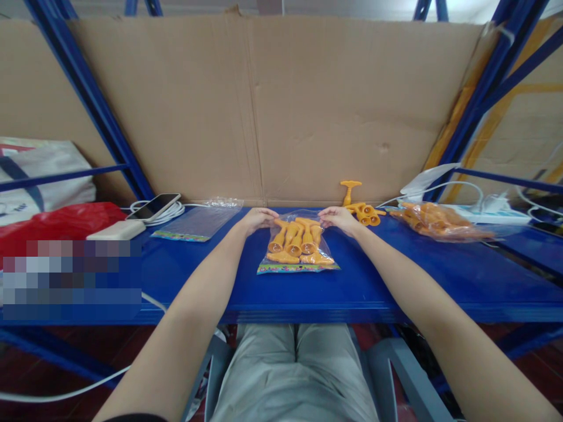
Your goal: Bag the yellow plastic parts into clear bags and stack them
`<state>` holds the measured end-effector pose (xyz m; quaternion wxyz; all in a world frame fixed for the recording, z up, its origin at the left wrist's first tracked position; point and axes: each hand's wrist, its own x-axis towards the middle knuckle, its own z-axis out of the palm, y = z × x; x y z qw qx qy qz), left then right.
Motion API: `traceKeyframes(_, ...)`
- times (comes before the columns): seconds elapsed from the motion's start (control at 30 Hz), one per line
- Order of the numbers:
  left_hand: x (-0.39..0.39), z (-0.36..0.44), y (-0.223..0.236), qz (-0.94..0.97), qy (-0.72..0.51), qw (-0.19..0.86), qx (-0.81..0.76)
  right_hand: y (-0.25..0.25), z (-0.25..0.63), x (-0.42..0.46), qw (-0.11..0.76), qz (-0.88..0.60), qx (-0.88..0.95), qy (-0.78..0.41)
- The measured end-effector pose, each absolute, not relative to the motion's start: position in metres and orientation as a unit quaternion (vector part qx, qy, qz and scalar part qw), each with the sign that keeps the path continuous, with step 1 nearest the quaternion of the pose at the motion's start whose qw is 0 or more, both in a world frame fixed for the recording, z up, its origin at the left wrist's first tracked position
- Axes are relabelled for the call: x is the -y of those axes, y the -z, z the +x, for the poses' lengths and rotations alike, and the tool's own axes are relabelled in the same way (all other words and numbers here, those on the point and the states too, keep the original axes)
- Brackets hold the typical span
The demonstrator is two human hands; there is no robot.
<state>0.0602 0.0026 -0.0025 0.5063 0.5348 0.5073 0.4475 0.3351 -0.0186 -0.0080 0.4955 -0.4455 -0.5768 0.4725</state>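
In front of me on the blue shelf lies a clear plastic bag with a colourful strip along its near edge. Inside it are several orange plastic pieces with hollow cup-like ends and crossbar handles. My left hand pinches the bag's far left corner, and my right hand pinches the far right corner. Just beyond my right hand sits a small pile of loose orange pieces, one of them standing upright with its crossbar on top.
Flat clear bags lie to the left, near a phone on coiled white cable and a white box. On the right are a filled bag of orange pieces and a power strip. Cardboard walls the back between blue posts.
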Motion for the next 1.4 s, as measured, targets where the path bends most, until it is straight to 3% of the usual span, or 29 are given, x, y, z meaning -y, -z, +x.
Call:
traceKeyframes(0.37, -0.007, 0.061, 0.007, 0.55, -0.464, 0.465, -0.516, 0.013, 0.331, 0.012, 0.516, -0.453, 0.573, -0.447)
traceKeyframes(0.53, -0.016, 0.066, 0.011, 0.63, -0.453, 0.342, -0.53, 0.017, 0.332, 0.005, 0.481, -0.481, 0.645, -0.348)
traceKeyframes(0.8, -0.014, 0.069, 0.008, 0.778, -0.341, 0.071, -0.524, 0.011, 0.332, 0.006, 0.341, -0.496, 0.788, -0.128)
traceKeyframes(0.93, -0.009, 0.071, 0.007, 0.803, -0.285, -0.024, -0.522, 0.003, 0.329, 0.014, 0.286, -0.528, 0.794, -0.1)
traceKeyframes(1.13, -0.004, 0.075, 0.003, 0.819, -0.265, -0.069, -0.504, -0.003, 0.33, 0.023, 0.246, -0.535, 0.799, -0.121)
traceKeyframes(1.23, -0.002, 0.076, 0.0, 0.825, -0.279, -0.078, -0.485, -0.003, 0.336, 0.02, 0.269, -0.533, 0.785, -0.163)
traceKeyframes(1.4, 0.004, 0.082, -0.004, 0.836, -0.295, -0.11, -0.449, -0.002, 0.34, 0.014, 0.39, -0.481, 0.752, -0.225)
